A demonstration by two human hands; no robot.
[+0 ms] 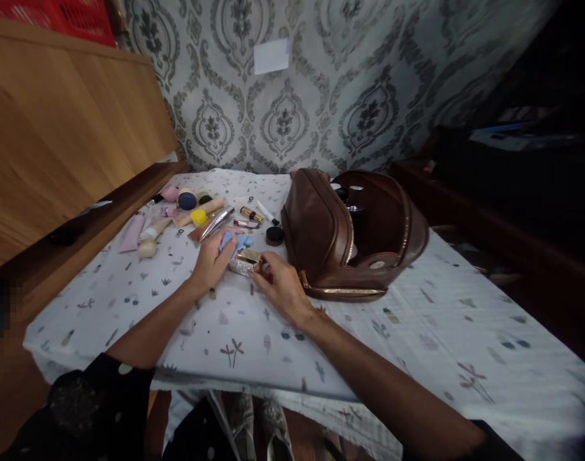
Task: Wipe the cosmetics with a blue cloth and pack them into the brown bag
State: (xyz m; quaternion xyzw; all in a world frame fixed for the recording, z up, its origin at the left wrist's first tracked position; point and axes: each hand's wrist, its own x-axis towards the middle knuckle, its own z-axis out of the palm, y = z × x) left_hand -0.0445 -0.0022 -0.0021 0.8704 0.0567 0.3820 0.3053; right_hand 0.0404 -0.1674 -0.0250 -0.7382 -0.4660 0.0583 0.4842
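Observation:
My left hand [213, 258] is closed on a crumpled light blue cloth [235, 241]. Just below the cloth, a small glittery silver-and-gold case [243, 265] is gripped at its right end by my right hand [281, 285]. What kind of case it is I cannot make out. Close by on the cloth-covered table lie a silver tube [218, 222], a gold-and-black tube [251, 214], a dark red lipstick-like tube [246, 224] and a round black jar [274, 235]. To the right of my hands stands a brown cosmetic bag [321, 237], unzipped, with bottles inside.
Several tubes and jars, among them a pink tube [132, 232], a yellow-capped item [198, 218] and a navy-lidded jar [187, 199], lie at the table's left. A wooden panel [75, 121] rises on the left, and a patterned wall [282, 128] stands behind the printed tablecloth [268, 339].

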